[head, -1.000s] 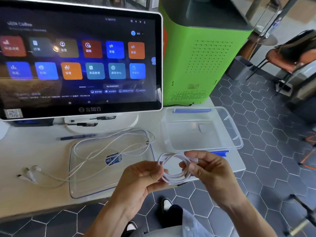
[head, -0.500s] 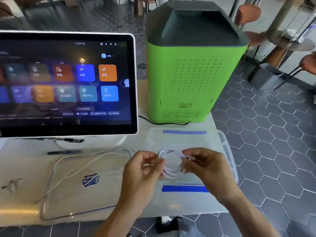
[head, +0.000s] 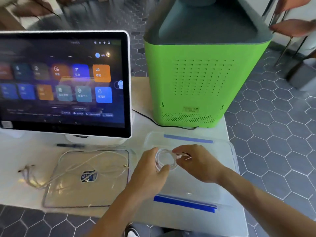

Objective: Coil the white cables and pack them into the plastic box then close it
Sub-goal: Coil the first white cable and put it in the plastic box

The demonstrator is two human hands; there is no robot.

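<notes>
A coiled white cable (head: 165, 159) hangs between my two hands over the open clear plastic box (head: 222, 168), which has blue clips at its near and far rims. My left hand (head: 150, 170) pinches the coil's left side. My right hand (head: 195, 161) grips its right side, where the plug end shows. The box's clear lid (head: 71, 190) lies flat to the left with a blue label on it. A second white cable (head: 95, 161) sprawls loose across that lid, its ends (head: 27, 170) trailing onto the table at the far left.
A large touchscreen terminal (head: 65, 82) stands behind the lid, with a dark pen (head: 71, 145) at its base. A green and grey machine (head: 203, 69) sits behind the box, its black cord (head: 153, 121) running along the white table (head: 17, 190). Hexagon-tiled floor lies to the right.
Both hands carried the coiled cable forward from the table's near edge to above the open box. The view tilted up and to the right, and the frame is now blurred.
</notes>
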